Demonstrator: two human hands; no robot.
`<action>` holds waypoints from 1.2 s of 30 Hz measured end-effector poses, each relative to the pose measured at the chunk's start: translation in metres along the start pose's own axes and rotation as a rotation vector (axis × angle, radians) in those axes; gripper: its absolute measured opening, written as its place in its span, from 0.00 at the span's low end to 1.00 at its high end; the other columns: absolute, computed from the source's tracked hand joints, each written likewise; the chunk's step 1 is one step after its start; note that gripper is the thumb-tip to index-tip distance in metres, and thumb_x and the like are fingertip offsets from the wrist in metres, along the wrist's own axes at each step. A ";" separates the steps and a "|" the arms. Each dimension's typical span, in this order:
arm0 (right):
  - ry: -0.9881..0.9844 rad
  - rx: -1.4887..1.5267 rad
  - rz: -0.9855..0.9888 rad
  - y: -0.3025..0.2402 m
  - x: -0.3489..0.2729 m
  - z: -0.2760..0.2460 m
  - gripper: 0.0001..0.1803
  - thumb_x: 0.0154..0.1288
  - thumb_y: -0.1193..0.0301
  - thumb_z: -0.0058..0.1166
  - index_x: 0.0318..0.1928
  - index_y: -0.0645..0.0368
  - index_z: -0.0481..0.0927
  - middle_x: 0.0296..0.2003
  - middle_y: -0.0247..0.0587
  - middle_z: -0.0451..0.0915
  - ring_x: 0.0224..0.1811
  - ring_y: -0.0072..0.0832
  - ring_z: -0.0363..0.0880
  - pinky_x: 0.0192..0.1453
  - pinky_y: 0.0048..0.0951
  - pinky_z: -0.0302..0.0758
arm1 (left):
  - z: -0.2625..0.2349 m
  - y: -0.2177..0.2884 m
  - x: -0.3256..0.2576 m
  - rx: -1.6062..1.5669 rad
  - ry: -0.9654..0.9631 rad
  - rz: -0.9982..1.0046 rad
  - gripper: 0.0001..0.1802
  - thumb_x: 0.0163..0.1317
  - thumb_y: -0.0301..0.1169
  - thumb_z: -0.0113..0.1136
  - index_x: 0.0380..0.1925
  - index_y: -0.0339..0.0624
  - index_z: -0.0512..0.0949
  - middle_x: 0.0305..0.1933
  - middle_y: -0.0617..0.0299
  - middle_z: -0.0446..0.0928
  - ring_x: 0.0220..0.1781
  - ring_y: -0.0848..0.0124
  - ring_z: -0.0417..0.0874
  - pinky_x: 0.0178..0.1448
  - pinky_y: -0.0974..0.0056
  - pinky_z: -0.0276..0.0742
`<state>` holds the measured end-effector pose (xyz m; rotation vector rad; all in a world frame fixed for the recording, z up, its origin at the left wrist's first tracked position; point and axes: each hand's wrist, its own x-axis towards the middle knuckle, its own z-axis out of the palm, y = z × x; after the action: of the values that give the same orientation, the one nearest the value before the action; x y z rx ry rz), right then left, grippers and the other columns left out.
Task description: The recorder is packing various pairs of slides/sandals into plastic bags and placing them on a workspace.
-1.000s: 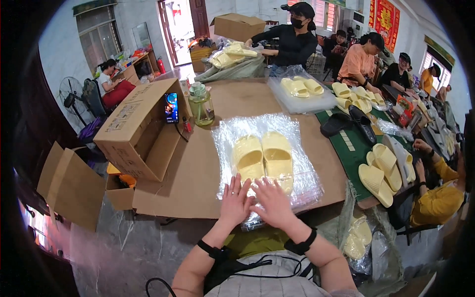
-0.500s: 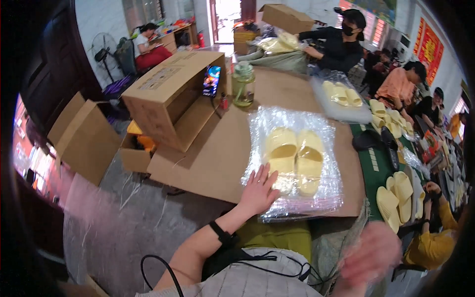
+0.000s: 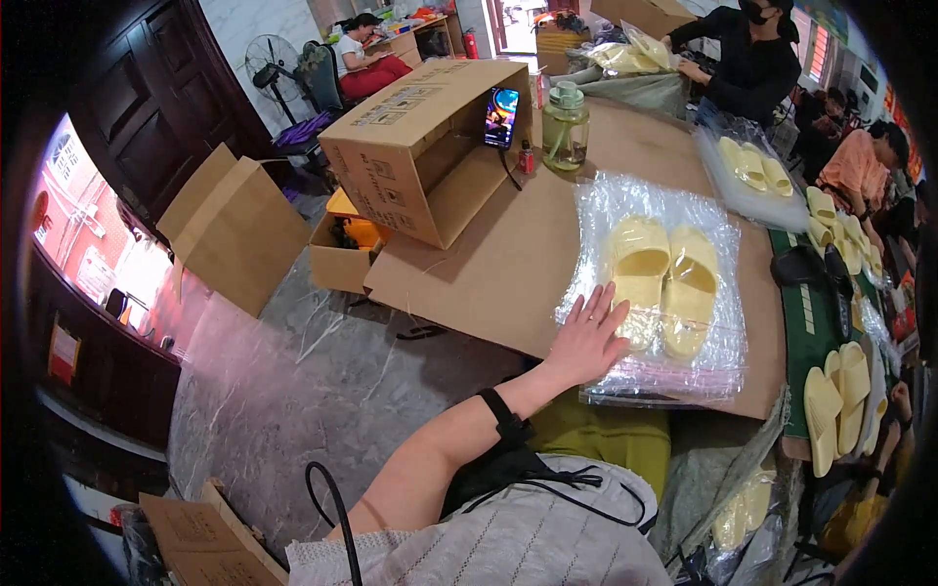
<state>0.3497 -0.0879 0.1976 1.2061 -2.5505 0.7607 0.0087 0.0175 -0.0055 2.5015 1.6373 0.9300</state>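
Note:
A pair of pale yellow slippers (image 3: 691, 278) lies side by side inside a clear plastic bag (image 3: 598, 210), toes away from me. The bag rests on the cardboard-covered table (image 3: 469, 293), apparently on top of more clear bags with pinkish edges toward me. My left hand (image 3: 588, 342) lies flat on the bag's lower left part, fingers spread over the heel of the left slipper; it grips nothing. My right hand is out of view.
An open carton (image 3: 430, 146) with a phone (image 3: 500, 117) at its opening stands by a green-lidded bottle (image 3: 566, 127). Another bagged pair (image 3: 752, 166) lies at the table's far right. Beside it, a green conveyor belt (image 3: 796, 322) carries loose slippers (image 3: 838, 396). Co-workers sit beyond.
My right hand, blurred at the lower right before, has left the view. The view has swung left, so the table appears farther right. My left hand stays on the bag.

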 end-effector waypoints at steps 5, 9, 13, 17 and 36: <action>-0.006 -0.025 -0.058 0.006 0.004 -0.011 0.11 0.70 0.65 0.52 0.43 0.57 0.82 0.44 0.46 0.83 0.47 0.37 0.83 0.46 0.41 0.78 | 0.002 0.000 -0.001 -0.013 -0.001 0.005 0.35 0.73 0.46 0.50 0.75 0.44 0.60 0.81 0.41 0.48 0.81 0.42 0.53 0.79 0.39 0.50; -0.034 -0.058 -0.098 0.007 0.005 -0.031 0.10 0.70 0.65 0.53 0.43 0.57 0.82 0.43 0.46 0.83 0.46 0.38 0.82 0.46 0.41 0.78 | 0.004 0.000 -0.006 0.011 -0.007 0.008 0.35 0.72 0.46 0.50 0.75 0.44 0.60 0.81 0.40 0.48 0.80 0.41 0.54 0.79 0.38 0.50; -0.060 -0.081 -0.118 0.001 0.011 -0.047 0.10 0.70 0.65 0.53 0.42 0.57 0.81 0.43 0.46 0.83 0.45 0.38 0.82 0.45 0.41 0.78 | -0.003 0.003 -0.007 0.008 -0.040 -0.010 0.35 0.72 0.47 0.50 0.75 0.45 0.60 0.81 0.41 0.49 0.81 0.42 0.53 0.79 0.39 0.50; -0.049 -0.102 -0.119 -0.010 0.014 -0.051 0.10 0.69 0.64 0.54 0.42 0.57 0.81 0.42 0.46 0.83 0.45 0.39 0.82 0.45 0.41 0.78 | -0.001 0.005 -0.004 -0.014 -0.057 -0.040 0.35 0.73 0.50 0.48 0.75 0.47 0.61 0.82 0.45 0.48 0.82 0.47 0.51 0.81 0.41 0.46; 0.105 -0.217 -0.126 -0.056 0.040 -0.028 0.10 0.68 0.64 0.56 0.40 0.57 0.80 0.40 0.47 0.82 0.41 0.41 0.81 0.43 0.42 0.77 | -0.003 0.002 -0.004 0.000 -0.025 -0.016 0.33 0.73 0.48 0.50 0.74 0.49 0.62 0.81 0.43 0.51 0.81 0.46 0.54 0.81 0.41 0.48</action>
<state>0.3666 -0.1283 0.2574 1.2082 -2.3745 0.4907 0.0082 0.0125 -0.0041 2.4861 1.6469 0.8934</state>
